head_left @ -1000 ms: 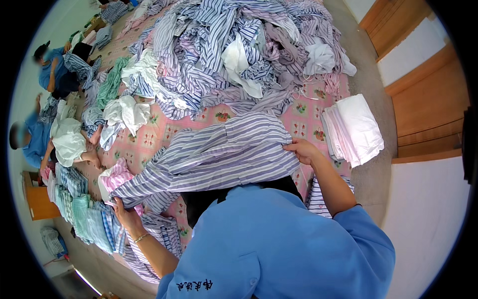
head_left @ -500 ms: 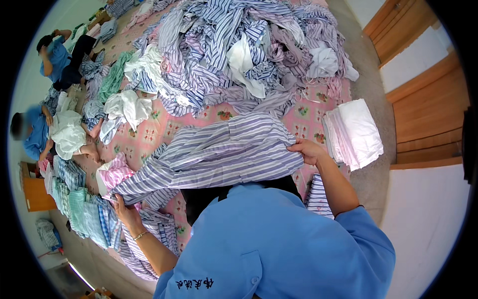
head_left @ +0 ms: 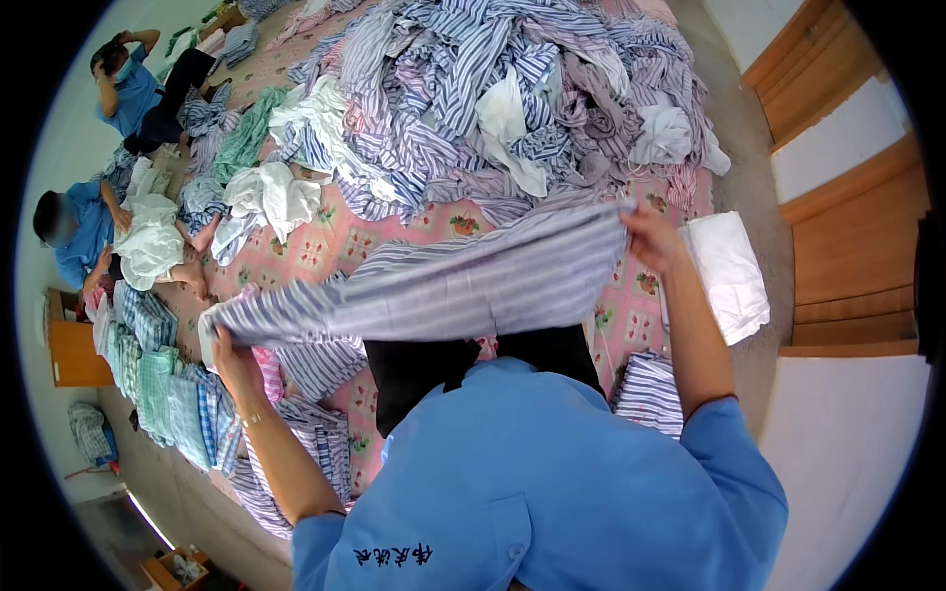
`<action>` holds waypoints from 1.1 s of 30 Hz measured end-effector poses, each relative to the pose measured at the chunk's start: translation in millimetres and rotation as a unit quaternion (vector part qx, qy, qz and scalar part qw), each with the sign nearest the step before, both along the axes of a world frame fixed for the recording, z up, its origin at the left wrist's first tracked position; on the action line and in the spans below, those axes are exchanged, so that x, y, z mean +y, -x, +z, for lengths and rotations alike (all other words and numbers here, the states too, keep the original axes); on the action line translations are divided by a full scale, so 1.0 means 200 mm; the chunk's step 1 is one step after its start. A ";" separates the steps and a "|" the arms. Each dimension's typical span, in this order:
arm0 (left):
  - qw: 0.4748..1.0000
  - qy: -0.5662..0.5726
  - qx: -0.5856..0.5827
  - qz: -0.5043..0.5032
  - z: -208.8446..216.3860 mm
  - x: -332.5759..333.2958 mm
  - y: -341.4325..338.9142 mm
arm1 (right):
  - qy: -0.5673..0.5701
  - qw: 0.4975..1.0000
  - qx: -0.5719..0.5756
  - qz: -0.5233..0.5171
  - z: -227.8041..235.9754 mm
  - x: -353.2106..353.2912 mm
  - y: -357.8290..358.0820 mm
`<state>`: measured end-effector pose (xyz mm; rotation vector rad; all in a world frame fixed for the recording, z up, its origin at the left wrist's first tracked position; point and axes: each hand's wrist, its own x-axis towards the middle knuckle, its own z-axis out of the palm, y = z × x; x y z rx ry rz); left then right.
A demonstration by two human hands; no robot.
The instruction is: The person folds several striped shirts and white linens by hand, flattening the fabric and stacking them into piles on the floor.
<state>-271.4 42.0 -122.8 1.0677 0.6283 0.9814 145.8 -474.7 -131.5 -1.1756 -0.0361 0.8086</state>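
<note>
A blue-and-white striped garment (head_left: 443, 281) is stretched out in front of me above my lap, blurred by motion; whether it is a shirt or trousers I cannot tell. My left hand (head_left: 235, 362) grips its left end, fingers closed on the cloth. At the upper right corner, higher than the left end, my right hand (head_left: 652, 239) pinches the fabric. Beneath the left part lie more striped cloth (head_left: 320, 366) and a pink striped piece (head_left: 268, 372).
A big heap of striped clothes (head_left: 443, 108) lies ahead on the pink patterned sheet (head_left: 463, 225). Folded white cloths (head_left: 727, 276) lie to the right, folded striped clothes (head_left: 647, 392) beside me. Folded stacks (head_left: 172, 389) line the left, where two people (head_left: 77, 231) sit. Wooden doors (head_left: 857, 236) stand right.
Both hands have lifted, the right one more, also moving outward. The garment is pulled tauter into a narrower slanting band, and its left end has risen off the pile.
</note>
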 end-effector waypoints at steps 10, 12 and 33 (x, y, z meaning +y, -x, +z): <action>0.983 -0.048 -0.173 0.038 0.53 0.24 -0.40 | -0.131 0.963 -0.234 -0.033 0.75 0.30 -0.42; 0.979 -0.048 -0.200 0.005 0.51 0.15 -0.30 | -0.114 0.962 -0.240 -0.056 0.74 0.25 -0.30; 0.913 0.052 0.381 -0.138 -0.42 -0.56 1.04 | 0.092 0.977 0.097 -0.165 -0.36 -0.40 0.51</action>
